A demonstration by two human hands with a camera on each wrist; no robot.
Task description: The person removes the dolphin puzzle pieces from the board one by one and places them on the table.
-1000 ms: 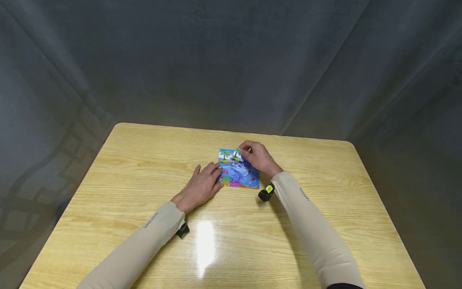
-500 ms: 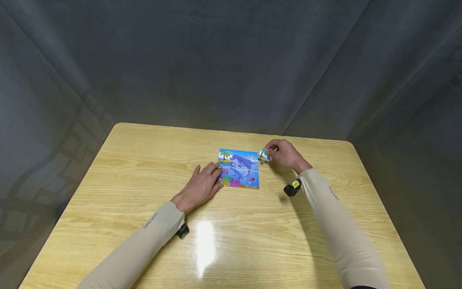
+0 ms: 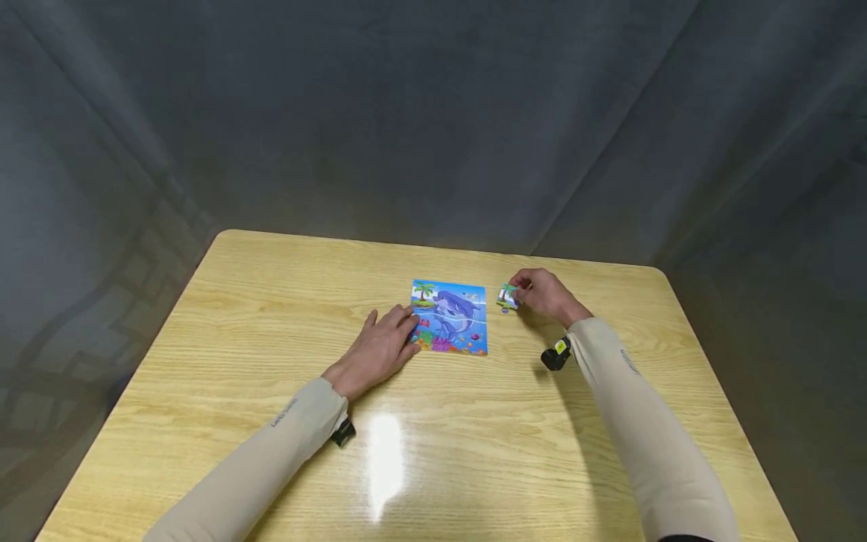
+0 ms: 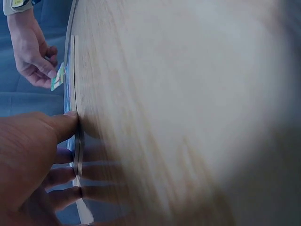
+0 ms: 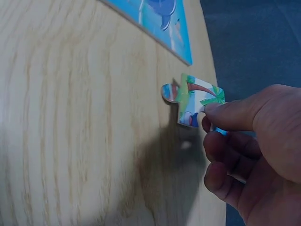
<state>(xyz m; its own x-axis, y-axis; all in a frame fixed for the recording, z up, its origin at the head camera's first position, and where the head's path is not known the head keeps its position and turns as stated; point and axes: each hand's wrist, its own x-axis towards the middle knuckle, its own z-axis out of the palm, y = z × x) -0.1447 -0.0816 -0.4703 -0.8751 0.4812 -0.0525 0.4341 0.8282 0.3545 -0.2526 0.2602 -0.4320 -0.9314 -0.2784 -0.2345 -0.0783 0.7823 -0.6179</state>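
Note:
A square dolphin puzzle (image 3: 450, 316) lies flat on the table, with a palm tree at its upper left and coral along its lower edge. My left hand (image 3: 379, 350) rests at the puzzle's left side, its fingertips touching the edge and its thumb at the near corner. To the right of the puzzle, my right hand (image 3: 545, 293) pinches a puzzle piece (image 5: 193, 99) between thumb and index finger. That piece shows a palm tree and has a rounded tab; a shadow falls beneath it. In the right wrist view the thumb covers one corner of the piece.
The wooden table (image 3: 460, 452) has rounded far corners. Dark grey curtains (image 3: 433, 120) hang behind it and at both sides. A bright light reflection lies on the tabletop in front of the puzzle.
My right hand has carried the palm-tree puzzle piece from over the puzzle out to its right, uncovering the dolphin. The left hand has stayed in place.

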